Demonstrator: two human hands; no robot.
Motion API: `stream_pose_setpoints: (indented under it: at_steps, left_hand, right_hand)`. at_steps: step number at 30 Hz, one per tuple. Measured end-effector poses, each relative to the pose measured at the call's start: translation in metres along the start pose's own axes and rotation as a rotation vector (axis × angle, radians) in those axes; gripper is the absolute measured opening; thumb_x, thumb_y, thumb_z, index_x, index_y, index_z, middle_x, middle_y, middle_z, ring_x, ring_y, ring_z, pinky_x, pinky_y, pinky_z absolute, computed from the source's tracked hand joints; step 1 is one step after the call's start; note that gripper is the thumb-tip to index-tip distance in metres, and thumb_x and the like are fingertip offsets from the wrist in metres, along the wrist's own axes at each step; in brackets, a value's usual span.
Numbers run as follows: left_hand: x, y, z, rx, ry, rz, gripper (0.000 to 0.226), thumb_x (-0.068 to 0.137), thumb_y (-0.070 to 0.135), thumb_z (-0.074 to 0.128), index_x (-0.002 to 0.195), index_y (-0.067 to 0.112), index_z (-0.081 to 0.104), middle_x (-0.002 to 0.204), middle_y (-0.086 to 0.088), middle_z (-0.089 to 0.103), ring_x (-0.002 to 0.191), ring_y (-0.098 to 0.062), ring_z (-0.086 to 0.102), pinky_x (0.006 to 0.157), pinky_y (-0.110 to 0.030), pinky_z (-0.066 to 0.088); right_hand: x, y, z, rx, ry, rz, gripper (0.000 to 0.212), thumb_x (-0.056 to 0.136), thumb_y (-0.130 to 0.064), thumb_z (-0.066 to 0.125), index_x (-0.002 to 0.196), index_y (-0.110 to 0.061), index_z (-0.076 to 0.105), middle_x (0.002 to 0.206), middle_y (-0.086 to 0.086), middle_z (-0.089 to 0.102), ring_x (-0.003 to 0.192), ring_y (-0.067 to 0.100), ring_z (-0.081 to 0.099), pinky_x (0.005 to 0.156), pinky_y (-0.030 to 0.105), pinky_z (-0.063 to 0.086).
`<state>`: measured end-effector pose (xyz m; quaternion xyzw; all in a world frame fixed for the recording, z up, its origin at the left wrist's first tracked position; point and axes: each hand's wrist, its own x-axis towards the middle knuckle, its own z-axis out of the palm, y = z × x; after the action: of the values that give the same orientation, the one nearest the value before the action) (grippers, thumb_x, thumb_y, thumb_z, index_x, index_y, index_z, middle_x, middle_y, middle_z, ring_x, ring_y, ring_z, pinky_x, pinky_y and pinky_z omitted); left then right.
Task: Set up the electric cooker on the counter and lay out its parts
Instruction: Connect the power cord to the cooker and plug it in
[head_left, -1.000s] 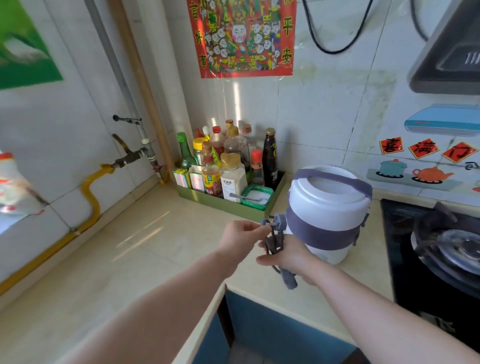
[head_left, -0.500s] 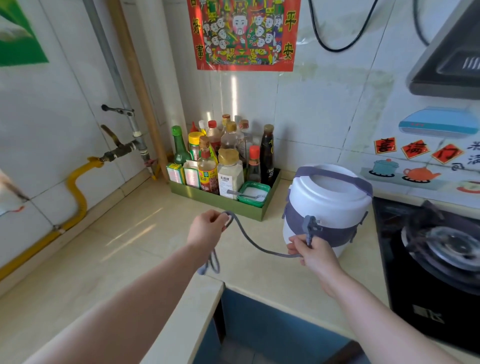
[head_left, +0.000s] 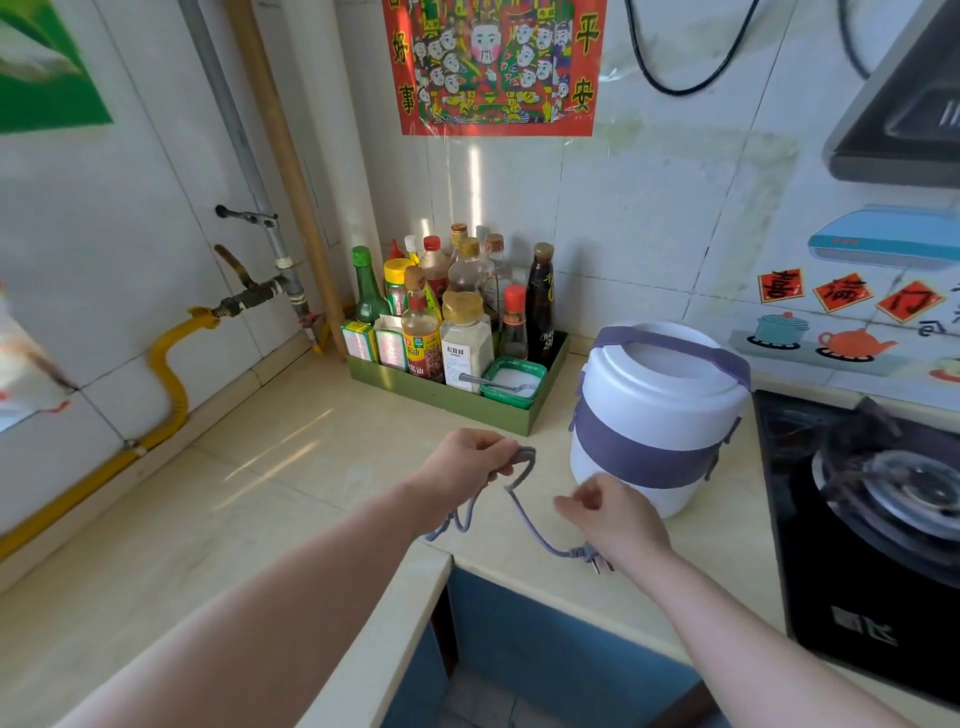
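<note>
Plainly one cooker (head_left: 655, 415), one grey cord (head_left: 524, 514) pinched in left hand (head_left: 462, 460) grip, right hand (head_left: 615, 519) loosely curled, empty.

White-tiled walls meet at a corner above a beige counter (head_left: 218, 499). A red poster (head_left: 496, 65), yellow gas pipe (head_left: 169, 364), condiment tray (head_left: 447, 400), black gas stove (head_left: 872, 519) and range hood (head_left: 904, 109) surround it; daylight glints on tiles.

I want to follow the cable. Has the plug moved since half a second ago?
Yes. The plug was held up against the cooker's grey band; now it lies lower, near the counter edge, under the right hand, away from the cooker.
</note>
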<state>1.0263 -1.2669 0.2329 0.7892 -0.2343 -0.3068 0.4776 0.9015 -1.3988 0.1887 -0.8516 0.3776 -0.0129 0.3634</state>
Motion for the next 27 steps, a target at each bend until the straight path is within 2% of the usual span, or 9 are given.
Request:
stream_pose_setpoints:
  at_steps: [1, 2, 4, 8, 12, 18, 21, 23, 27]
  left_hand:
    - [-0.001, 0.002, 0.003, 0.017, -0.006, 0.014, 0.024, 0.098, 0.028, 0.053, 0.099, 0.014, 0.073, 0.075, 0.004, 0.061, 0.068, -0.010, 0.047, 0.066, -0.021, 0.041]
    - [-0.002, 0.004, 0.006, 0.033, -0.012, 0.026, 0.024, 0.097, 0.027, 0.055, 0.099, 0.013, 0.073, 0.075, 0.004, 0.062, 0.067, -0.010, 0.048, 0.066, -0.021, 0.042]
    - [-0.003, 0.008, 0.011, 0.053, -0.007, 0.047, 0.022, 0.096, 0.024, 0.056, 0.099, 0.009, 0.073, 0.075, 0.002, 0.062, 0.065, -0.009, 0.050, 0.066, -0.021, 0.043]
    - [-0.002, 0.011, 0.008, 0.042, 0.126, 0.040, 0.023, 0.096, 0.024, 0.055, 0.098, 0.009, 0.073, 0.077, 0.000, 0.061, 0.067, -0.010, 0.050, 0.068, -0.024, 0.043]
    - [0.003, 0.008, -0.013, -0.169, 0.289, -0.050, 0.022, 0.099, 0.021, 0.050, 0.092, 0.013, 0.068, 0.077, 0.001, 0.054, 0.068, -0.013, 0.044, 0.064, -0.024, 0.041]
    - [0.009, 0.000, -0.057, -0.444, 0.567, -0.188, 0.024, 0.101, 0.020, 0.044, 0.091, 0.012, 0.064, 0.073, 0.003, 0.051, 0.065, -0.012, 0.043, 0.065, -0.027, 0.039]
    - [0.011, -0.004, -0.077, -0.380, 0.641, -0.155, 0.024, 0.102, 0.022, 0.043, 0.098, 0.012, 0.065, 0.075, 0.005, 0.054, 0.073, -0.014, 0.045, 0.076, -0.030, 0.038]
    - [0.009, -0.004, -0.085, -0.293, 0.609, -0.097, 0.025, 0.102, 0.025, 0.042, 0.103, 0.014, 0.065, 0.079, 0.005, 0.055, 0.074, -0.013, 0.045, 0.073, -0.028, 0.038]
    - [0.001, -0.001, -0.086, -0.007, 0.453, 0.019, 0.025, 0.101, 0.027, 0.045, 0.101, 0.017, 0.069, 0.078, -0.002, 0.051, 0.062, -0.012, 0.037, 0.055, -0.024, 0.030]
  right_hand:
    - [0.000, -0.009, 0.002, 0.060, 0.003, -0.065, 0.019, 0.079, -0.040, 0.065, 0.089, -0.028, 0.056, 0.093, -0.009, 0.064, 0.090, 0.013, 0.060, 0.076, 0.029, 0.045]
    - [-0.001, -0.017, 0.005, 0.120, -0.029, -0.118, 0.033, 0.077, -0.036, 0.071, 0.103, -0.027, 0.055, 0.101, -0.011, 0.060, 0.098, 0.011, 0.058, 0.081, 0.028, 0.043]
    - [0.000, -0.029, 0.011, 0.189, -0.049, -0.188, 0.041, 0.077, -0.031, 0.073, 0.113, -0.024, 0.055, 0.108, -0.010, 0.062, 0.105, 0.010, 0.058, 0.085, 0.028, 0.045]
    - [0.005, -0.028, 0.013, 0.081, 0.133, -0.211, 0.016, 0.088, -0.024, 0.058, 0.102, -0.029, 0.063, 0.103, -0.008, 0.071, 0.098, 0.017, 0.065, 0.078, 0.029, 0.049]
    - [0.008, -0.014, 0.007, 0.036, 0.177, -0.128, 0.018, 0.089, -0.021, 0.052, 0.089, -0.036, 0.062, 0.097, -0.011, 0.068, 0.095, 0.017, 0.063, 0.076, 0.031, 0.052]
    - [0.015, 0.011, -0.002, -0.109, 0.171, -0.014, 0.015, 0.092, -0.030, 0.050, 0.094, -0.030, 0.065, 0.101, -0.007, 0.067, 0.092, 0.020, 0.058, 0.073, 0.030, 0.047]
    - [0.014, 0.019, -0.002, -0.187, 0.123, 0.024, 0.016, 0.094, -0.031, 0.045, 0.092, -0.029, 0.061, 0.101, -0.005, 0.067, 0.087, 0.021, 0.054, 0.071, 0.029, 0.045]
    - [0.014, 0.015, -0.001, -0.193, 0.050, 0.015, 0.016, 0.093, -0.025, 0.046, 0.091, -0.031, 0.060, 0.104, -0.004, 0.068, 0.092, 0.021, 0.057, 0.075, 0.029, 0.047]
    - [0.015, -0.016, 0.008, -0.095, -0.078, -0.073, 0.056, 0.083, 0.003, 0.041, 0.130, -0.027, 0.050, 0.130, -0.003, 0.057, 0.118, 0.018, 0.054, 0.093, 0.029, 0.046]
